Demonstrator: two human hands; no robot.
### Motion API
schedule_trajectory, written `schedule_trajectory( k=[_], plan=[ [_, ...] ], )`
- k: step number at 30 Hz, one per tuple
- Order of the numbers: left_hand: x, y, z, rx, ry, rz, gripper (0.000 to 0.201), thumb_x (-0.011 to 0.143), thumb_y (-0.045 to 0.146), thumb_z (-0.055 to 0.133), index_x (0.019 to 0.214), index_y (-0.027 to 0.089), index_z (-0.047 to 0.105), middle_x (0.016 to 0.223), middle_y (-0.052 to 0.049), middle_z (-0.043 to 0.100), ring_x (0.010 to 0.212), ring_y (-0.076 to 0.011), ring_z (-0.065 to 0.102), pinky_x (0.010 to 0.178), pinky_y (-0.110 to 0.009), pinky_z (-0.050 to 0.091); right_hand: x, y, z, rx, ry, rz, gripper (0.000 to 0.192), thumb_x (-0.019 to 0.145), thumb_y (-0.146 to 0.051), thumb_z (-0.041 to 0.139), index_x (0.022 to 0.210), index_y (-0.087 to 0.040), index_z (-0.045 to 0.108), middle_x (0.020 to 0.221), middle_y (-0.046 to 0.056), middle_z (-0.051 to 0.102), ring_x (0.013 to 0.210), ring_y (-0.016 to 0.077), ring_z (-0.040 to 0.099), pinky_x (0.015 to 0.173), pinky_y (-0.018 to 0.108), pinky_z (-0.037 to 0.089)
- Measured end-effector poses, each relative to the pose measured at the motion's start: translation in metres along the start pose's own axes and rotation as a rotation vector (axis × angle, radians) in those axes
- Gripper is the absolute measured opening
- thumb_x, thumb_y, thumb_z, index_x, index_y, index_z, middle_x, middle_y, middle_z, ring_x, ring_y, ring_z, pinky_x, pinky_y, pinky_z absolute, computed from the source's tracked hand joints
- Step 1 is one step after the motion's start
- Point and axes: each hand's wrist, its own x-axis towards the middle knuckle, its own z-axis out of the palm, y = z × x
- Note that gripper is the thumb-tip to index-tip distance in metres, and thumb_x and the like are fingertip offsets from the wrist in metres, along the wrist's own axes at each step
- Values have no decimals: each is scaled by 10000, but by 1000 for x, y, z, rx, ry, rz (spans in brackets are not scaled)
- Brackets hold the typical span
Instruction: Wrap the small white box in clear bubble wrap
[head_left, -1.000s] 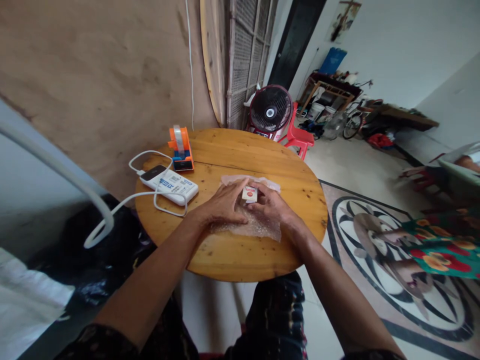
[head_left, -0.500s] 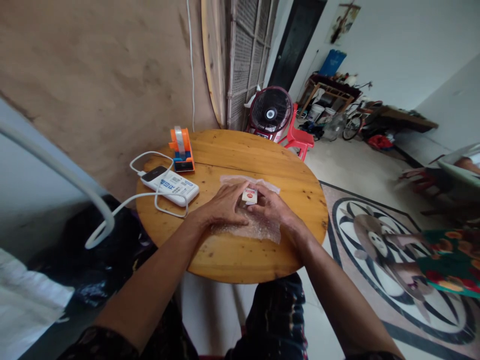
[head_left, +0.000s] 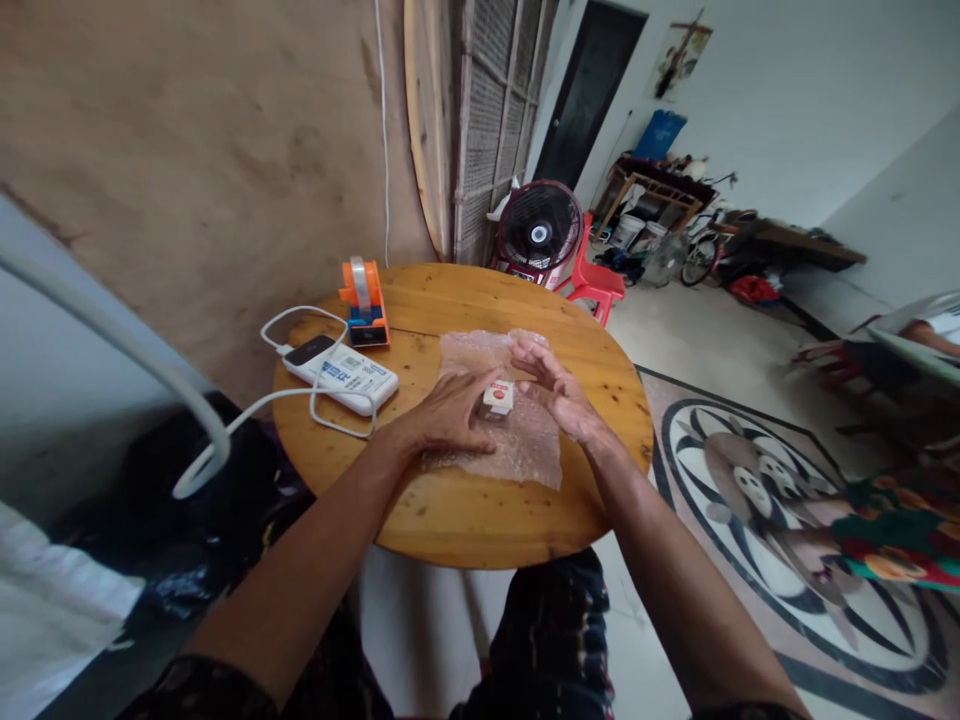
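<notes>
A small white box [head_left: 498, 398] with red print stands on a sheet of bubble wrap [head_left: 525, 455] in the middle of the round wooden table. My left hand [head_left: 450, 412] curves along the box's left side, thumb and fingers apart. Its fingertips are at or close to the box's far edge; whether they touch it, I cannot tell. On the right, my right hand [head_left: 553, 388] is open, fingers stretched out over the wrap and apart from the box.
An orange and blue tape dispenser [head_left: 364, 305] stands at the table's back left. Nearer lies a white power bank [head_left: 349, 378] with a looped white cable. A fan [head_left: 540, 228] and a red plastic chair [head_left: 596, 275] are behind the table. Other people sit at right.
My right hand has come away from the box, its fingers straightening up and outward. More of the box and the wrap's far part shows. My left hand has hardly moved.
</notes>
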Motion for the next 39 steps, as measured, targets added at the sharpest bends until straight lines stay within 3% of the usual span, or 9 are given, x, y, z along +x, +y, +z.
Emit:
schedule_trajectory(
  k=[4, 7, 12, 16, 18, 22, 27, 33, 39],
  plan=[
    [0, 4, -2, -14, 4, 5, 1025, 661, 484, 724, 1499, 155, 233, 1532, -176, 327, 1384, -367, 330, 1129, -505, 268, -11, 4, -5, -141, 7, 25, 539, 756, -458, 712, 1247, -295, 558, 1408, 68, 485, 1357, 278, 406, 1090, 469, 375],
    [1, 6, -4, -22, 70, 21, 901, 696, 457, 695, 1459, 164, 316, 1510, -167, 366, 1381, -352, 338, 1133, -505, 266, -22, 2, -9, -242, -12, 58, 534, 792, -432, 680, 1294, -322, 534, 1444, 45, 457, 1334, 286, 434, 1067, 482, 402],
    [1, 10, -8, -69, 175, 89, 636, 731, 298, 634, 1334, 157, 490, 1366, -134, 527, 1278, -312, 459, 1102, -462, 331, -41, -10, -7, -508, -137, 6, 697, 787, -394, 706, 1423, -348, 425, 1505, 49, 410, 1380, 320, 383, 1115, 546, 336],
    [2, 12, -10, -133, 210, 107, 533, 760, 267, 582, 1285, 186, 537, 1296, -106, 576, 1214, -286, 511, 1063, -449, 375, -62, -20, 4, -729, -262, -82, 925, 689, -418, 791, 1482, -367, 319, 1608, 51, 182, 1469, 337, 186, 1163, 576, 228],
    [2, 13, -11, -178, 225, 112, 543, 773, 262, 566, 1308, 186, 519, 1276, -101, 586, 1183, -276, 530, 1043, -439, 393, -73, -21, 12, -809, -286, -99, 962, 680, -407, 795, 1498, -346, 291, 1616, 73, 138, 1471, 347, 167, 1159, 579, 235],
    [1, 18, -14, -245, 204, 70, 436, 810, 263, 523, 1235, 180, 577, 1198, -90, 621, 1120, -266, 553, 1014, -424, 414, -84, -14, 24, -940, -239, -198, 685, 792, -280, 677, 1429, -261, 427, 1571, 127, 266, 1426, 341, 290, 1128, 568, 302],
    [-2, 23, -18, -339, 165, 21, 464, 854, 310, 500, 1289, 155, 542, 1255, -95, 609, 1148, -262, 555, 1018, -404, 425, -81, -7, 29, -972, -86, -313, 248, 890, -170, 492, 1072, -202, 658, 1394, 140, 525, 1276, 296, 507, 1034, 505, 443],
    [-6, 23, -22, -492, 160, -47, 541, 917, 465, 465, 1395, 213, 476, 1422, -56, 524, 1313, -278, 469, 1127, -420, 343, -58, -26, 28, -797, -25, -216, 204, 917, -203, 467, 990, -204, 658, 1384, 108, 532, 1288, 257, 506, 1079, 462, 425],
    [-5, 19, -26, -504, 152, -10, 512, 897, 509, 475, 1311, 225, 572, 1384, -64, 562, 1296, -290, 492, 1083, -419, 404, -26, -31, 21, -757, 66, -85, 202, 905, -284, 501, 978, -184, 661, 1289, 142, 613, 1212, 294, 567, 997, 445, 458]
  ],
)
